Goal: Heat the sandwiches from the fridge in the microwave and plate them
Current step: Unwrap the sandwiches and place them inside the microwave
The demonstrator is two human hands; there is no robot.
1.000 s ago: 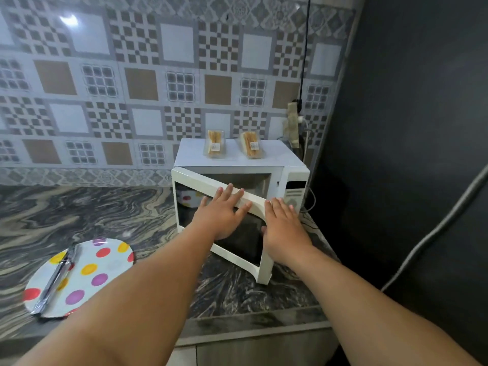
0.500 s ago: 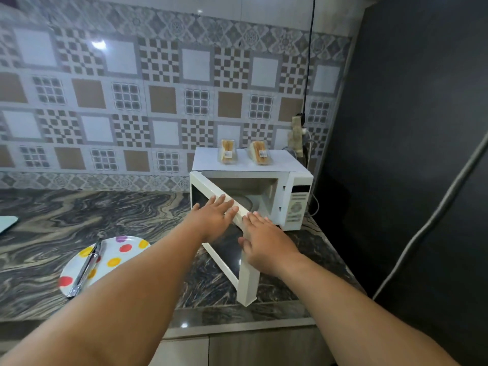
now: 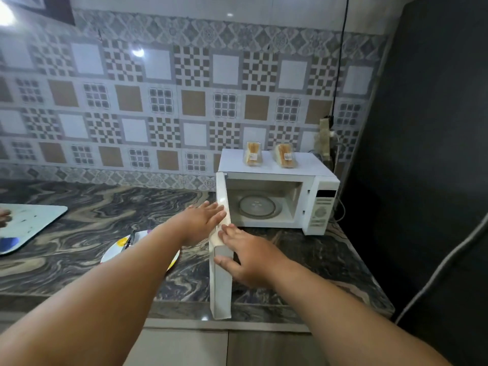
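Counter (image 3: 105,215): plate (image 3: 116,250) under left forearm, door (image 3: 220,281) open.

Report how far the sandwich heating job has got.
Done: two wrapped sandwiches sit on top of the microwave, and its door stands wide open with the turntable bare. In hand: the left hand and right hand rest on either side of the door. Left: load the sandwiches, heat them, and move them to the spotted plate.

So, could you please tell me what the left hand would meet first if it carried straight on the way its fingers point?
The open white microwave door, which the left hand seemingly already touches.
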